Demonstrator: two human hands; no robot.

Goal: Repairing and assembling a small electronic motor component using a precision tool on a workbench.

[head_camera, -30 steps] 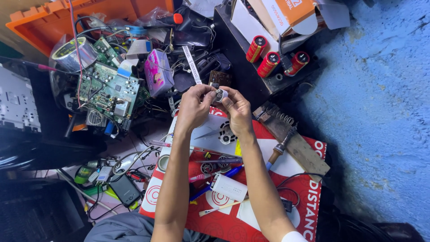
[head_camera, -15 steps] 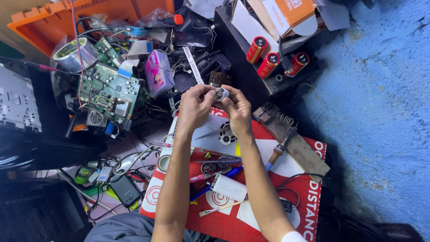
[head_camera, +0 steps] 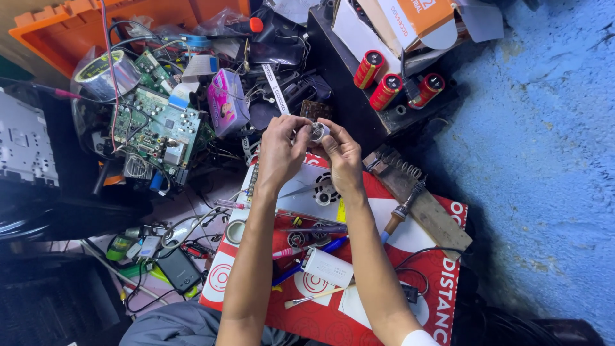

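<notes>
Blue wall (head_camera: 544, 192) fills the right side, rough paint. Orange crate (head_camera: 70, 25) far left, cut off by the top edge. Red and white board (head_camera: 442, 282) covers the near middle, its near edge cut off by the frame; both forearms lie over it and hide much of it. Black case (head_camera: 359, 70) far centre carries three red capacitors (head_camera: 387, 90); an orange and white box (head_camera: 416, 19) sits behind them, cropped at the top. Green circuit board (head_camera: 154, 128) left, half buried in wires. Tape roll (head_camera: 102, 70) far left, above it. Pink box (head_camera: 227, 109) just right of the circuit board. Soldering iron (head_camera: 400, 211) rests on a wood block right of the hands, tip hidden. White block (head_camera: 327, 266) near centre on the red board, between the forearms. Black phone (head_camera: 179, 272) near left among cables.

Left hand (head_camera: 282, 150) and right hand (head_camera: 339, 154) meet at centre, above the far edge of the red board. Both pinch one small round metal part (head_camera: 317, 131), fingertips closed on it from either side. Part mostly covered by the fingers, kind hard to make out.
</notes>
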